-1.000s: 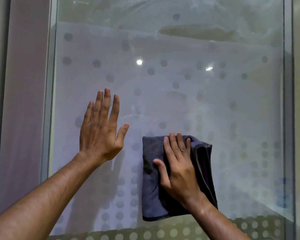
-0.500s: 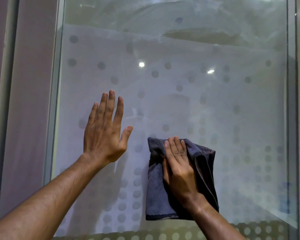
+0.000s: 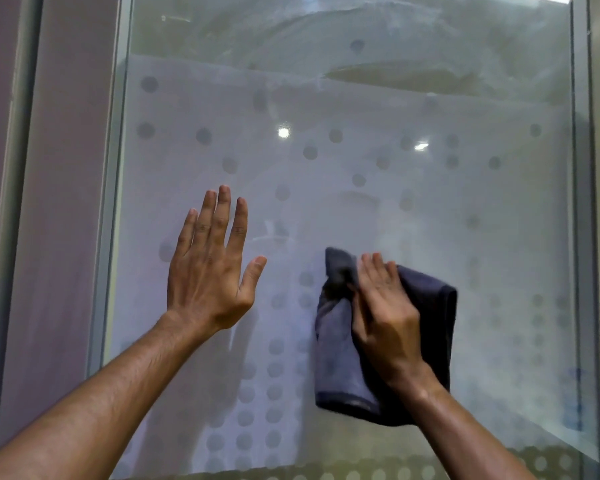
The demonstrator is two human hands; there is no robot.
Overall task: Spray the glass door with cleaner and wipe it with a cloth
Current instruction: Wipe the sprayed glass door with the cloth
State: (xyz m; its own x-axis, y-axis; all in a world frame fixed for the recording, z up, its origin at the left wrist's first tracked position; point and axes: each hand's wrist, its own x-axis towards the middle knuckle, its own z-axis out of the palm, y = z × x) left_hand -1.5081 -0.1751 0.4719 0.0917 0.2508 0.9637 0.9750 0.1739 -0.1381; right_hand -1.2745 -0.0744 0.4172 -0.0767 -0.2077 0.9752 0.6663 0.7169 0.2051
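The glass door (image 3: 378, 174) fills the view, frosted with grey dots and streaked near the top. My left hand (image 3: 210, 268) lies flat on the glass with fingers spread, left of centre, holding nothing. My right hand (image 3: 385, 313) presses a dark grey-blue cloth (image 3: 430, 327) against the glass at lower right of centre. The cloth is bunched at its upper left and hangs down below my wrist. No spray bottle is in view.
A metal frame edge (image 3: 113, 202) runs down the left of the pane, with a mauve wall panel (image 3: 59, 220) beyond it. Another frame strip (image 3: 582, 202) borders the right side. A band of pale dots (image 3: 395, 471) crosses the bottom of the glass.
My right hand has slid the cloth to the right and slightly up, and the cloth has bunched and tilted. My left hand stays flat on the glass in about the same place.
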